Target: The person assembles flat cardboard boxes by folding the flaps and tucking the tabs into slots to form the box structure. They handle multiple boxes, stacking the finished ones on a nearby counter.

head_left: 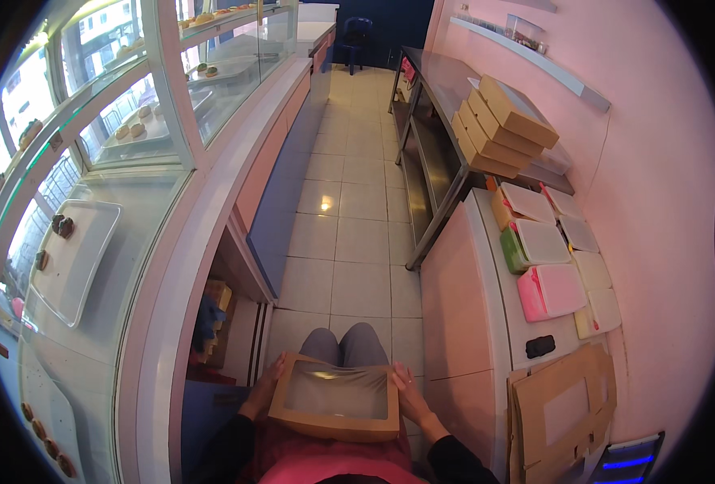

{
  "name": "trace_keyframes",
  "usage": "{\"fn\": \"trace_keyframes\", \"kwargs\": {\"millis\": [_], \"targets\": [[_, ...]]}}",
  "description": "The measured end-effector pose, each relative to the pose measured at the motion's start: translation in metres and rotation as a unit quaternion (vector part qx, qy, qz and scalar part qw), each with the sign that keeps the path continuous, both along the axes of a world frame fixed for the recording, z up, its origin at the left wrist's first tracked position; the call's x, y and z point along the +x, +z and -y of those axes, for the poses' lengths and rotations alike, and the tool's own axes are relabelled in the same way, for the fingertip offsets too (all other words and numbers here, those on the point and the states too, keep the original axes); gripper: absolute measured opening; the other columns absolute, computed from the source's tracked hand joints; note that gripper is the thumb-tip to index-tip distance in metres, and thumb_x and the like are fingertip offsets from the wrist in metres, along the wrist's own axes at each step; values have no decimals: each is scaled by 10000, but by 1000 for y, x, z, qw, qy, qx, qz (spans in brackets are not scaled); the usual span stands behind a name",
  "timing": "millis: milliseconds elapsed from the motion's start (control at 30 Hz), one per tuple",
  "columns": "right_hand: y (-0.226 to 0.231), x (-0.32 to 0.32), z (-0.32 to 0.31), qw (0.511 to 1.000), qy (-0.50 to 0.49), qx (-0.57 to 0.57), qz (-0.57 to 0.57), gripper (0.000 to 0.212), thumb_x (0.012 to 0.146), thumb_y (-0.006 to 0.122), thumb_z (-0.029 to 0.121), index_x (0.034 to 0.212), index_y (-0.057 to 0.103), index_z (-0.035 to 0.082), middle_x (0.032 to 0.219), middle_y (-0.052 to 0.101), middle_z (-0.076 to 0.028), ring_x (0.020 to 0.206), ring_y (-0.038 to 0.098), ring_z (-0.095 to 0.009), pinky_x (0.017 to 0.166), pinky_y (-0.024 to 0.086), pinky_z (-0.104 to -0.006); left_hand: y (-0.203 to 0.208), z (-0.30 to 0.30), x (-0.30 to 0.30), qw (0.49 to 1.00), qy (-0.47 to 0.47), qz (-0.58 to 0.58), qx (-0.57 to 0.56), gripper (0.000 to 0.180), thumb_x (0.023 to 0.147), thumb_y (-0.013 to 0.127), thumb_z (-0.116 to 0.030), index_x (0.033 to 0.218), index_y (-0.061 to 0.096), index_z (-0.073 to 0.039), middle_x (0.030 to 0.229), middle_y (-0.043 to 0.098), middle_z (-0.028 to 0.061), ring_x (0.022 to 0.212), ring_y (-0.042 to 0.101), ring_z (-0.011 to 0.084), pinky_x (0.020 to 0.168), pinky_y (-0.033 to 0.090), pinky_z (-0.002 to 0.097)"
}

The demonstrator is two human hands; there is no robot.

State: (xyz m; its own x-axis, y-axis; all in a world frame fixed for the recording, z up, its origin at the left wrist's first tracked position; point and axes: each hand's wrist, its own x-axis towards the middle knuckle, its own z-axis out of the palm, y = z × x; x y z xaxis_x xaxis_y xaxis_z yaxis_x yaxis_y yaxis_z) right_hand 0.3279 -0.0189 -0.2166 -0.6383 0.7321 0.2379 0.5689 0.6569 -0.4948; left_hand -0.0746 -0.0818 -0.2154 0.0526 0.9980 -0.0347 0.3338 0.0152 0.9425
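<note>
A brown cardboard box (339, 427) with a clear window in its lid rests on my lap, its lid down. My left hand (268, 385) is closed on the left side of the box, most of its fingers hidden. My right hand (410, 395) holds the opposite side, fingers against the edge and the corner. Through the window I cannot make out anything inside.
Several similar boxes (506, 125) are stacked on a steel table (446, 77) at the right. Plastic tubs (552, 290), a small black object (540, 347) and flattened cardboard (563, 403) lie on the white chest. A glass display case (131, 266) with pastries lines the left.
</note>
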Motion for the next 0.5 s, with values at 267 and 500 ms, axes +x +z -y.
{"fn": "trace_keyframes", "kwargs": {"millis": [267,500], "targets": [[84,-25,30,942,2,-183,-281,877,859,674,300,1463,127,-24,1549,112,-265,1417,142,-462,1150,145,-507,72,22,16,983,-104,-78,127,895,817,733,-230,1494,174,-56,1561,128,252,1419,228,416,1122,289,442],[99,-41,-28,926,-150,-81,-338,699,923,558,419,1389,299,-32,1432,285,-202,1359,283,-322,1117,220,-449,38,2,31,974,0,214,-76,920,889,540,-591,1502,158,-22,1558,173,191,1447,149,306,1145,192,443]]}}
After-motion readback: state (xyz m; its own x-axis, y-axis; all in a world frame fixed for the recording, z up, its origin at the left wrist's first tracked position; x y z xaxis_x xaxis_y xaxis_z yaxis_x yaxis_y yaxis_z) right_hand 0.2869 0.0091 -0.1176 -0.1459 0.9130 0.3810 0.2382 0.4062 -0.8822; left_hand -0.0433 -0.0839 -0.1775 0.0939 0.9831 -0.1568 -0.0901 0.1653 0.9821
